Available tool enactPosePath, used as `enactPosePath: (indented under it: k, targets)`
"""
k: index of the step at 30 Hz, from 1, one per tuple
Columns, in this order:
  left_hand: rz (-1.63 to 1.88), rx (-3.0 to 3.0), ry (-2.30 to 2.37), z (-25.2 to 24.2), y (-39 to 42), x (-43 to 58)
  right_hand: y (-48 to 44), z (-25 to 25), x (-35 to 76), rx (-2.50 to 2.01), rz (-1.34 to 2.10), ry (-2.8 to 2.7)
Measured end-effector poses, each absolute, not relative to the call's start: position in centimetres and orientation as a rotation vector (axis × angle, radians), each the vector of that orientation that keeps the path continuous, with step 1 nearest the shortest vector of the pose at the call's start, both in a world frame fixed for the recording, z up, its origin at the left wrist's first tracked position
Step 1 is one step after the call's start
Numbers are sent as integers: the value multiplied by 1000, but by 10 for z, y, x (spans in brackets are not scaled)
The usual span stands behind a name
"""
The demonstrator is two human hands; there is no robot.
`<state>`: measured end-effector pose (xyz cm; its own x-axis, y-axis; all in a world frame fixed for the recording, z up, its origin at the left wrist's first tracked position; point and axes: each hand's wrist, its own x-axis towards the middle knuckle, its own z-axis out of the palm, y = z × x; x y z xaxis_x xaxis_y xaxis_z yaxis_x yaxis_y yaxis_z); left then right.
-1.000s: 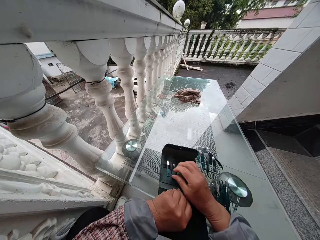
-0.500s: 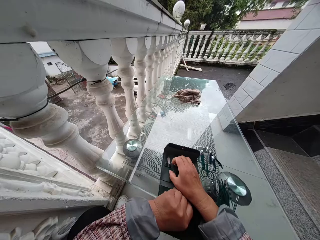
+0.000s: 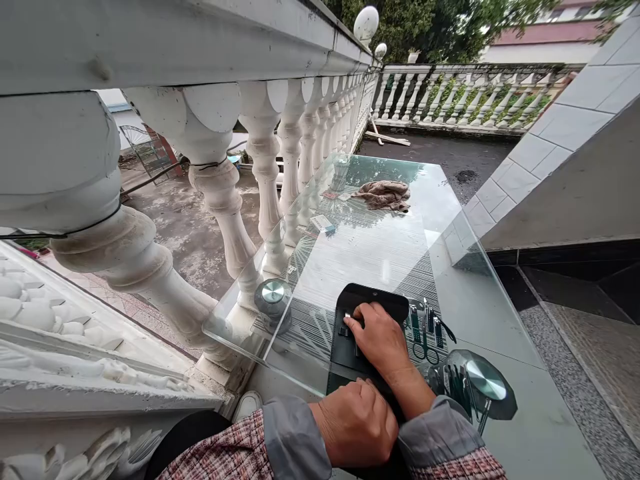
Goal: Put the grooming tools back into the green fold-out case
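A black manicure case (image 3: 345, 360) lies unfolded on the glass table, with a small metal tool (image 3: 347, 319) in a loop on its left side. Over the case, my right hand (image 3: 381, 337) is closed, one fingertip touching the metal tool; whatever lies under its fingers is hidden. My left hand (image 3: 356, 425) makes a fist on the lower part of the case, and its grip is hidden too. Right of the case are nail clippers (image 3: 415, 323), small scissors (image 3: 426, 351) and other metal tools. More slim tools (image 3: 457, 390) stand bunched beside my right wrist.
The glass table (image 3: 450, 267) rests on round metal-capped supports (image 3: 274, 291). A crumpled brown cloth (image 3: 384, 195) and a small box (image 3: 323, 225) lie farther back. White balusters (image 3: 220, 200) line the left; a tiled slanting wall (image 3: 540, 147) rises at right.
The view has shifted slightly, so everything sits a little farther right. My right hand's fingers have moved up to the metal tool in its loop. My left fist stays on the case.
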<state>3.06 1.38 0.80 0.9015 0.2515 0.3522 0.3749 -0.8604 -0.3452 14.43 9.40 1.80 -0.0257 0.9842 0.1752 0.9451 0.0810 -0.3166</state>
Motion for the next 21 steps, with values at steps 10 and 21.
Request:
enactPosePath:
  k: [10, 21]
  targets:
    - [-430, -2666, -452, 7, 14, 30, 97, 22, 140, -1939, 138, -2054]
    - [-461, -2700, -479, 5, 16, 33, 102, 25, 132, -1831, 378, -2066]
